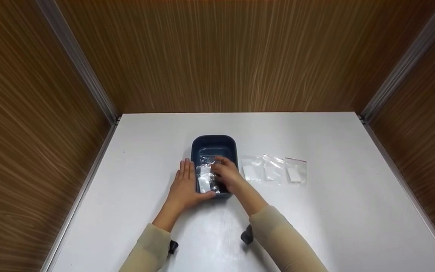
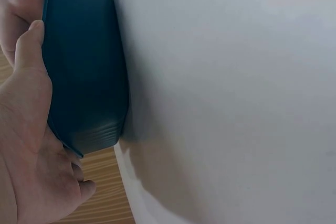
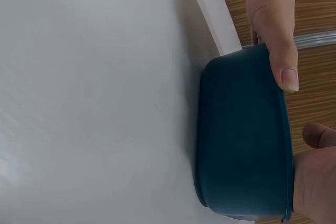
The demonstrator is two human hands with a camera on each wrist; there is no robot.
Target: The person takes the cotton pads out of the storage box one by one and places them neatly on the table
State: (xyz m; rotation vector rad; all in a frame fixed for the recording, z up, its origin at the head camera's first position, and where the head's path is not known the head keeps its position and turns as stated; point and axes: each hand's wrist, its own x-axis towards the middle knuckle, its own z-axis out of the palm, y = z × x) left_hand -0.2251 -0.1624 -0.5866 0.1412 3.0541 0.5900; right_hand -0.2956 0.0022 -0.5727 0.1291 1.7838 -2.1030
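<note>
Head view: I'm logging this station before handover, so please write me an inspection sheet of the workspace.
Surface: white table, with soft shadows.
Job's things: blue container with clear bags inside; three more clear bags lie to its right.
Clutter: small dark object beside each sleeve, unidentified.
Left hand: fingers straight along the container's left side, thumb at its near rim.
Right hand: inside the container, at the bags; grip unclear.
Cables: nothing seen.
Surroundings: wood-grain panels on three sides, metal strips at the corners.

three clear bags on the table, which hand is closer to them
Right. The right hand reaches into the blue container, just left of the three clear bags; the left hand rests against the container's left side, farther from them.
</note>
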